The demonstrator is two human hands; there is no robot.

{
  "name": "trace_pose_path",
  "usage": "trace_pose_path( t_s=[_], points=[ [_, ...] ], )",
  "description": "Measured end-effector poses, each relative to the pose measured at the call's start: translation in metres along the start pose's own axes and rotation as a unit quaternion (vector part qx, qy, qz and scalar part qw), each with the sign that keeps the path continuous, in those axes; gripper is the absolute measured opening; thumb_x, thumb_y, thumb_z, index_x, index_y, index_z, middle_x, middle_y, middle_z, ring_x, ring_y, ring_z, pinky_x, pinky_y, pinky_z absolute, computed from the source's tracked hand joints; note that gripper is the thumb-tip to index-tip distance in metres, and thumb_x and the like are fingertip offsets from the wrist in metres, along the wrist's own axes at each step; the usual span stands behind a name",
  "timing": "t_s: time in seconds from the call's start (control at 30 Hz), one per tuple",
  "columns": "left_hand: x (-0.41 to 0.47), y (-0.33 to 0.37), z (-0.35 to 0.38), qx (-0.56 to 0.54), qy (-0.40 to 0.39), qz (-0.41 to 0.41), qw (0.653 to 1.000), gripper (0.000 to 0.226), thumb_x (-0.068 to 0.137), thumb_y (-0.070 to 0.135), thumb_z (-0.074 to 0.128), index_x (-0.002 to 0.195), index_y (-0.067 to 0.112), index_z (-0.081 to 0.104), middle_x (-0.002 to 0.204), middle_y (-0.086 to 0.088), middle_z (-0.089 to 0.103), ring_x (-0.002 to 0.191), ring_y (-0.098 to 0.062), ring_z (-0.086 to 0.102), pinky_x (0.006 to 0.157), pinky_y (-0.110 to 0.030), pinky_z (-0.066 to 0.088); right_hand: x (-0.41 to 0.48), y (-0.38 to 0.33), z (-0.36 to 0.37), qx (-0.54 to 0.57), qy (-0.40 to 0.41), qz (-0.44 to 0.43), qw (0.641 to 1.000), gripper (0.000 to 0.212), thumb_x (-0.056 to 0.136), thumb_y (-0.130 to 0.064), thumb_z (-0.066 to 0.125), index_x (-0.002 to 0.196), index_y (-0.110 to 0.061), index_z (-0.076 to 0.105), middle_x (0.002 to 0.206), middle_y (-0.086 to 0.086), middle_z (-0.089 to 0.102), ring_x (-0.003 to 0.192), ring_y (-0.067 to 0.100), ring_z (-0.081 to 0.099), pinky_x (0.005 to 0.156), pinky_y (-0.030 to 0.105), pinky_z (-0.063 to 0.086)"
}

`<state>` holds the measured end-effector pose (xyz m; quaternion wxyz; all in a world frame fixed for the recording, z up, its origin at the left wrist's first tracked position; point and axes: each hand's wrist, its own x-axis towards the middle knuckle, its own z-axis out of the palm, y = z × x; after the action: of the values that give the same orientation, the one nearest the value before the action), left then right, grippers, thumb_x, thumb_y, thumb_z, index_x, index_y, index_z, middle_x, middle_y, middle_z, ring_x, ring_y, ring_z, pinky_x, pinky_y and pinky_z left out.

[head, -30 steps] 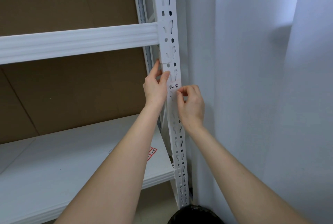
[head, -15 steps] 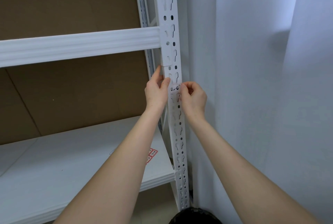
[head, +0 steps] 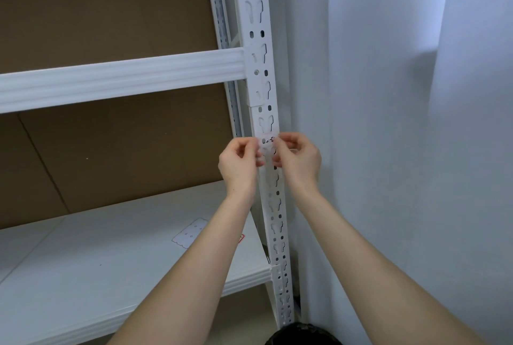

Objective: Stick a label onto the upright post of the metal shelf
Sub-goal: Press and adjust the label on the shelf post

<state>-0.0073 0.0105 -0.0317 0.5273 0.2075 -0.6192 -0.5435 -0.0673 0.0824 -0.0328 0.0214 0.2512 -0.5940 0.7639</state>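
My left hand (head: 238,162) and right hand (head: 299,160) each pinch one edge of the small white paper label with black marks (head: 268,142), spanning it across the white perforated metal upright post (head: 259,39) below the white ribbed crossbeam (head: 122,78). Positioned; stuck or not, cannot tell. Left to do, I judge: press flat, let go.

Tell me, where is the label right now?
Head view, near the middle: the label sits on the upright post below the crossbeam, pinched between the left hand and right hand.
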Motion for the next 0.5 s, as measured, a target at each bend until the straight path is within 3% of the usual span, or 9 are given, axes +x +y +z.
trace_pose_path(
  t_s=[0.1, 0.17, 0.23, 0.33, 0.5],
  points=[
    [0.008, -0.001, -0.002, 0.028, 0.035, 0.028, 0.999, 0.016, 0.087, 0.018, 0.061, 0.073, 0.025, 0.065, 0.088, 0.002, 0.069, 0.075, -0.007, 0.065, 0.083, -0.037, 0.055, 0.014, -0.002, 0.001, -0.078, 0.035, -0.007, 0.996, 0.016, 0.079, -0.027, 0.069, 0.095, -0.021, 0.069, 0.087, -0.004, 0.071, 0.083, 0.013, 0.067, 0.083, 0.032, 0.054],
    [0.010, 0.002, 0.001, 0.039, 0.003, 0.026, 0.999, 0.015, 0.089, 0.017, 0.061, 0.075, 0.021, 0.064, 0.109, 0.005, 0.066, 0.093, -0.005, 0.062, 0.084, -0.020, 0.048, 0.019, -0.007, 0.004, -0.130, 0.018, -0.010, 0.991, 0.022, 0.080, -0.030, 0.068, 0.099, -0.019, 0.071, 0.093, -0.003, 0.073, 0.089, 0.012, 0.066, 0.083, 0.027, 0.051],
    [0.013, 0.005, 0.006, 0.032, -0.033, 0.016, 0.999, 0.015, 0.091, 0.016, 0.059, 0.076, 0.017, 0.062, 0.113, 0.004, 0.062, 0.102, -0.004, 0.057, 0.086, -0.016, 0.043, 0.021, -0.012, 0.007, -0.172, 0.020, -0.017, 0.985, 0.018, 0.080, -0.033, 0.066, 0.094, -0.022, 0.071, 0.091, -0.005, 0.073, 0.088, 0.012, 0.066, 0.080, 0.027, 0.050],
    [0.015, 0.007, 0.010, 0.041, -0.053, 0.010, 0.998, 0.015, 0.092, 0.019, 0.058, 0.077, 0.017, 0.060, 0.099, 0.000, 0.065, 0.089, -0.009, 0.059, 0.085, -0.025, 0.047, 0.022, -0.015, 0.007, -0.209, 0.027, -0.021, 0.977, 0.016, 0.081, -0.032, 0.064, 0.091, -0.022, 0.072, 0.091, -0.007, 0.073, 0.087, 0.014, 0.065, 0.075, 0.025, 0.047],
    [0.018, 0.006, 0.008, 0.039, -0.058, 0.012, 0.998, 0.014, 0.092, 0.019, 0.058, 0.081, 0.013, 0.062, 0.089, -0.001, 0.065, 0.080, -0.009, 0.057, 0.077, -0.022, 0.046, 0.024, -0.016, 0.006, -0.217, 0.039, -0.016, 0.975, 0.016, 0.083, -0.027, 0.060, 0.091, -0.022, 0.073, 0.091, -0.004, 0.073, 0.085, 0.015, 0.064, 0.071, 0.022, 0.042]
  ],
)
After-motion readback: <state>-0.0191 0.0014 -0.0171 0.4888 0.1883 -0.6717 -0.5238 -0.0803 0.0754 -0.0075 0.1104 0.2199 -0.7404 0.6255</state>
